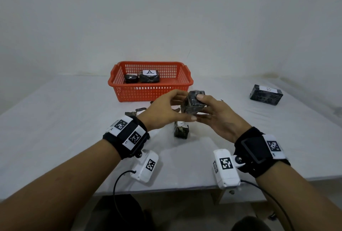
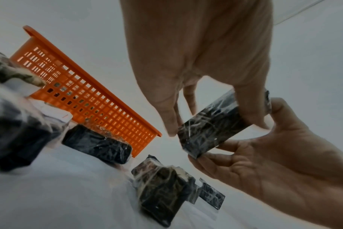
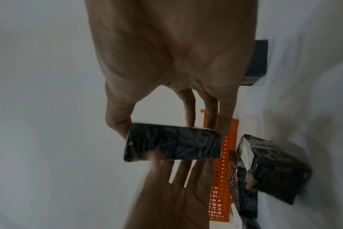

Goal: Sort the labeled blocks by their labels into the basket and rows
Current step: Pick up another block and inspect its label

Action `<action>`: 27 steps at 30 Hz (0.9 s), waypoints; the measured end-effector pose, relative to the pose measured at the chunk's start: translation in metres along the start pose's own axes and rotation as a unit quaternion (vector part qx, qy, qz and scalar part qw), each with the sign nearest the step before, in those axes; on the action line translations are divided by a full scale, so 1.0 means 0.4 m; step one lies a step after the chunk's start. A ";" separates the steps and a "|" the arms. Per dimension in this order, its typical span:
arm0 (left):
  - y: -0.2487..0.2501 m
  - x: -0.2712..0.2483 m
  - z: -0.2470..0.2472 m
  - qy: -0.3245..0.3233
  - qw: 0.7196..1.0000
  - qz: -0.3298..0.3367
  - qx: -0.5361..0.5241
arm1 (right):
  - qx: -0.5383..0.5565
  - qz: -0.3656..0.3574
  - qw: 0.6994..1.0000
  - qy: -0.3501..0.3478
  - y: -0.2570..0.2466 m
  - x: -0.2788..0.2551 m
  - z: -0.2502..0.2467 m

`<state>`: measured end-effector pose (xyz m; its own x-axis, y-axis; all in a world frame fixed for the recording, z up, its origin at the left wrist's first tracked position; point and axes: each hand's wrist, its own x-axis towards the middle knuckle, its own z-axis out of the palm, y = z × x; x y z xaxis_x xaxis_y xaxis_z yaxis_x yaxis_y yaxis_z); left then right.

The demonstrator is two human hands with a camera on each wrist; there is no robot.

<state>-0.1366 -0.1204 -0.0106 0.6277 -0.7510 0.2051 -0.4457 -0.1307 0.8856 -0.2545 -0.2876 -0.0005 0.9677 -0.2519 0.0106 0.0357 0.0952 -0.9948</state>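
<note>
White table: dark block pinched between left hand, right hand.

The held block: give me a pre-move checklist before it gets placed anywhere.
1. Block held firmly by left hand and right hand: ok.
2. Its label readable: cannot tell, no label faces any view.
3. Basket has free space beside the A block: ok.
4. B block on the table marks a row with space around it: ok.
5. Unsorted blocks below the hands stay clear: ok.
</note>
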 end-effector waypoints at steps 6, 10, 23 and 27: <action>0.014 -0.013 0.003 -0.064 0.988 -0.060 -0.128 | -0.033 -0.024 0.999 -0.009 0.000 -0.002 -0.003; -0.009 -0.003 0.009 -0.016 0.990 -0.047 -0.133 | -0.043 -0.007 0.998 -0.037 0.005 -0.005 -0.005; -0.004 -0.003 -0.001 -0.011 0.986 -0.019 -0.164 | -0.015 -0.029 0.999 -0.031 0.009 0.000 -0.003; 0.001 -0.008 -0.006 -0.036 0.982 -0.022 -0.182 | -0.020 -0.042 0.999 -0.023 0.003 -0.002 0.001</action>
<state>-0.1373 -0.1166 -0.0099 0.5893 -0.7948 0.1454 -0.1533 0.0667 0.9859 -0.2552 -0.2868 -0.0017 0.9719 -0.2138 0.0984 0.1086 0.0363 -0.9934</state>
